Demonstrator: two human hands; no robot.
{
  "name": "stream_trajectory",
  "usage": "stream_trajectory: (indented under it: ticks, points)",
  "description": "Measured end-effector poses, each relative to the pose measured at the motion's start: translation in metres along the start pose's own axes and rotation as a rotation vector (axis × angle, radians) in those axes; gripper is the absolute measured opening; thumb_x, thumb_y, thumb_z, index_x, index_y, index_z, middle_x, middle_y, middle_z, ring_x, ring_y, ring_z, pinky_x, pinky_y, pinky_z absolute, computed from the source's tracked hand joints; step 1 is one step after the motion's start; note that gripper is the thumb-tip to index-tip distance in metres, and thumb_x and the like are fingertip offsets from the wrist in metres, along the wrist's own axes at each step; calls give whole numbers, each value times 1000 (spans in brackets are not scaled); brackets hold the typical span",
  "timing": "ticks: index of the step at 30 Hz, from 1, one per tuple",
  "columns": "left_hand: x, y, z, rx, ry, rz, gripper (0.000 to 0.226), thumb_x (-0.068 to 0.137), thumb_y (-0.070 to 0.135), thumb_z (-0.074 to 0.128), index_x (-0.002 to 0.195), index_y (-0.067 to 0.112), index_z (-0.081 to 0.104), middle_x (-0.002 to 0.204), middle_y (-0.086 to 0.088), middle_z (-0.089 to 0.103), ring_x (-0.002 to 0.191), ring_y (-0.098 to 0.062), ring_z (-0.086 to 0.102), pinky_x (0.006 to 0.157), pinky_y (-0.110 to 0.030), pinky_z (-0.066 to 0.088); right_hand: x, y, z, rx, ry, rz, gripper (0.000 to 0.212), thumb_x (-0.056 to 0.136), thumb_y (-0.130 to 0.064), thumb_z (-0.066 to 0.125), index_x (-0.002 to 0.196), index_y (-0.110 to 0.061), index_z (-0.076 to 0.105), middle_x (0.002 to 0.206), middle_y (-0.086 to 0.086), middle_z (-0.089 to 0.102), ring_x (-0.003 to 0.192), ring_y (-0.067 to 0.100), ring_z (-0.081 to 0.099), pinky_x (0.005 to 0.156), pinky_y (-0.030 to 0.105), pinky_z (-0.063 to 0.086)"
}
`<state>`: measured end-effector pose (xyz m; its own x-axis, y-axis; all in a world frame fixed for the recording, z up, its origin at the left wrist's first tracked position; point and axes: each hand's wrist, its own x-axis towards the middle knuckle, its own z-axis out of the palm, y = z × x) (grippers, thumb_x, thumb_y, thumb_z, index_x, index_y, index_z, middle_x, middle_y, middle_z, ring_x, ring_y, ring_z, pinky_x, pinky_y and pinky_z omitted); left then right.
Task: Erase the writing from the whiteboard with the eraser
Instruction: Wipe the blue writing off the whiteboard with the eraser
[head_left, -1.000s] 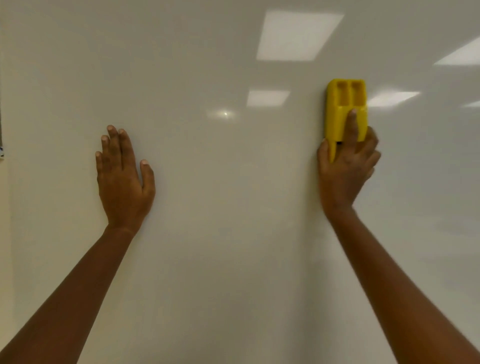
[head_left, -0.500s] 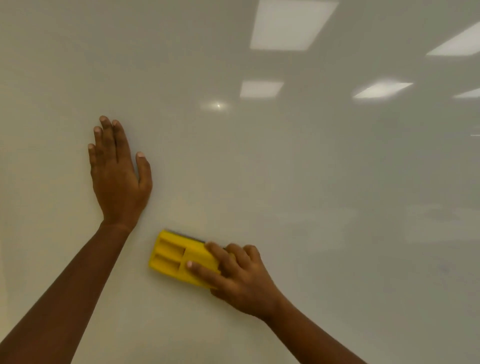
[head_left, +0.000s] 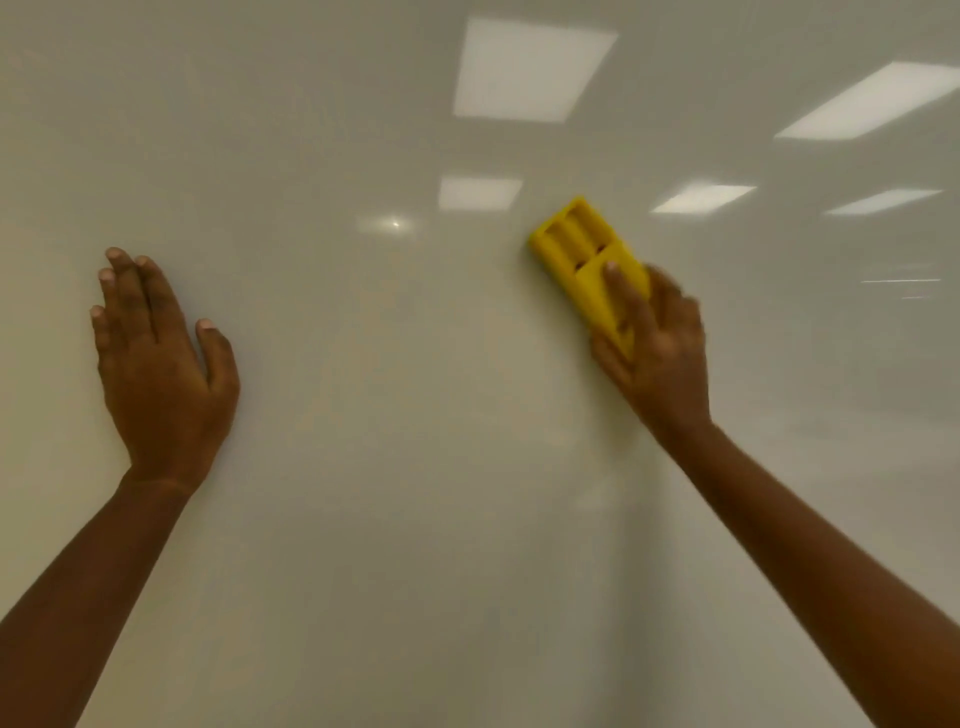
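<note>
The whiteboard (head_left: 415, 467) fills the whole view and I see no writing on it, only reflections. A yellow eraser (head_left: 582, 254) is pressed against the board right of centre, tilted with its far end up and to the left. My right hand (head_left: 660, 353) is shut on the eraser's lower end, one finger lying along its back. My left hand (head_left: 156, 364) rests flat on the board at the left with its fingers together and pointing up, holding nothing.
Reflected ceiling light panels (head_left: 530, 73) shine in the upper half of the board. Both forearms reach in from the bottom corners.
My right hand has swept the eraser from the lower left, near my left wrist, up and to the right. My left hand has stayed in place on the board.
</note>
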<state>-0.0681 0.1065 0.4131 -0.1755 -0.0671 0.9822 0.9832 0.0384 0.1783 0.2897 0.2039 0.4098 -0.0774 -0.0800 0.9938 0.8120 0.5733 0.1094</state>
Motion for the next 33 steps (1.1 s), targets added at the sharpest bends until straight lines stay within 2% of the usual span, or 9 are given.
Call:
stream_trajectory:
  ticks: [2,7,9,13,17,24,30,33]
  points:
    - [3,11,3,-6,0,-14,58,94,26,24,143,-2,13,152,-24,12,140,-34,9,112,-34,1,32,5,0,11,32,98,54,87,-29,56,136,-12,43,130,28,47,97,45,52,81,50,46]
    - [11,60,15,-16,-14,108,57,93,23,28,143,-2,17,150,-25,14,139,-37,11,112,-39,2,75,16,2,-35,0,-15,55,91,-31,54,140,-16,35,133,24,44,102,42,49,78,49,45]
    - [10,81,24,-44,-16,126,57,93,23,29,143,-2,16,151,-24,14,139,-36,11,111,-37,1,79,37,-1,-52,16,25,56,92,-33,53,142,-17,33,136,22,41,105,41,48,80,48,44]
    - [7,98,35,-57,4,110,58,93,24,27,143,-2,14,151,-24,13,140,-35,10,112,-38,0,81,87,-11,-50,94,234,59,92,-33,50,144,-18,27,139,20,37,111,39,44,88,42,42]
    - [8,90,46,-39,-10,102,57,95,30,22,145,3,12,153,-22,11,141,-33,9,115,-50,10,59,139,-24,-64,142,420,59,92,-34,49,145,-20,26,139,17,37,112,38,43,90,44,42]
    - [-5,83,59,-83,-21,53,58,97,39,16,147,11,7,155,-13,10,142,-26,7,114,-50,11,-22,202,-40,-96,236,748,59,93,-34,48,145,-18,25,140,20,36,118,39,40,95,38,31]
    - [-26,95,56,-67,-15,23,57,98,36,18,146,9,8,154,-17,11,142,-29,9,114,-49,13,-91,209,-45,-70,320,1070,57,94,-30,48,145,-20,25,141,19,33,123,37,37,97,38,30]
    - [-39,105,53,-87,-35,29,57,97,33,19,146,5,10,153,-20,11,141,-31,9,114,-50,14,-95,175,-36,-62,338,1060,56,93,-25,50,143,-13,27,138,23,36,124,39,37,101,36,26]
